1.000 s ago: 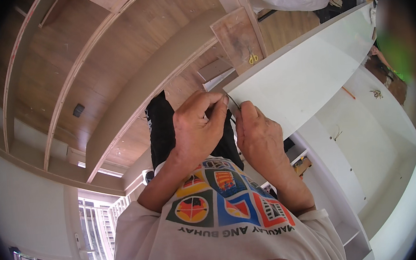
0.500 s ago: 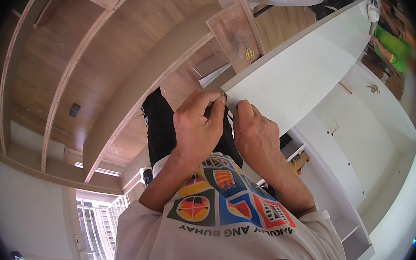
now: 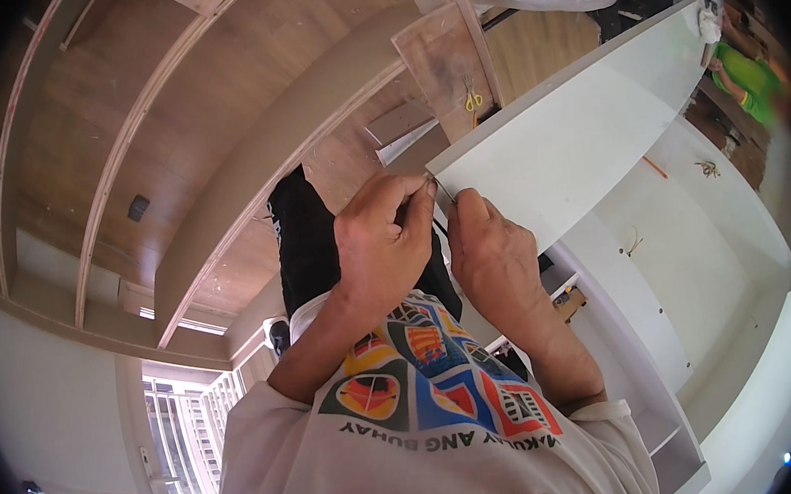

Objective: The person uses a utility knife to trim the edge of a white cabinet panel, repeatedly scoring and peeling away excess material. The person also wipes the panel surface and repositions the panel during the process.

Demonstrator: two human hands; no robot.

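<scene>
My left hand (image 3: 378,237) and right hand (image 3: 493,246) both pinch a thin dark strip (image 3: 443,188) by the near left corner of the white panel (image 3: 574,133).

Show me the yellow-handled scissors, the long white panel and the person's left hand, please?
Scissors (image 3: 473,99): head view, on the yellow handles.
White panel (image 3: 573,128): head view, on its broad face.
Left hand (image 3: 381,234): head view, on its back.
</scene>
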